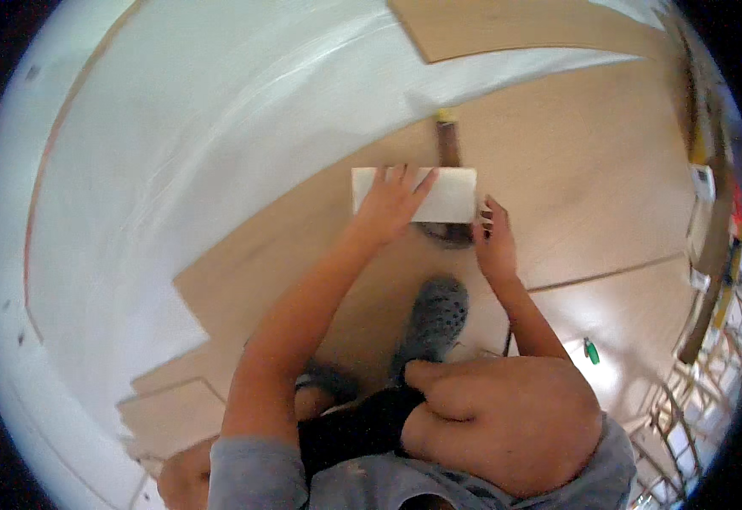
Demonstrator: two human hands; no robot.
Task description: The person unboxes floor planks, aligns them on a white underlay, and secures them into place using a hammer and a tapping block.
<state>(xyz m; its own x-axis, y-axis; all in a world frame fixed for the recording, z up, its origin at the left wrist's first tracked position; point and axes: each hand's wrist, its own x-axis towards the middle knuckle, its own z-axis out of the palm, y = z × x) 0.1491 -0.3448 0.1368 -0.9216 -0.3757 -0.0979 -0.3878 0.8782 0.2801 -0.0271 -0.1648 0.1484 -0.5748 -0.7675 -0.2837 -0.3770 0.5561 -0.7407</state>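
Observation:
A white rectangular board piece lies across a dark tool with a long brown handle and a yellow end. The tool's other end is dark and rounded, showing blurred below the board piece; what kind of tool it is, I cannot tell. My left hand rests on the left half of the board piece, fingers spread over its face toward the far edge. Just beside the right end is my right hand, its fingers bent and apart, with nothing visible in them.
Wood-look flooring boards spread under and around me. White sheeting covers the floor to the left and beyond. Another board lies at the far side. At right are a small green object and clutter along the edge. My grey shoe stands close below.

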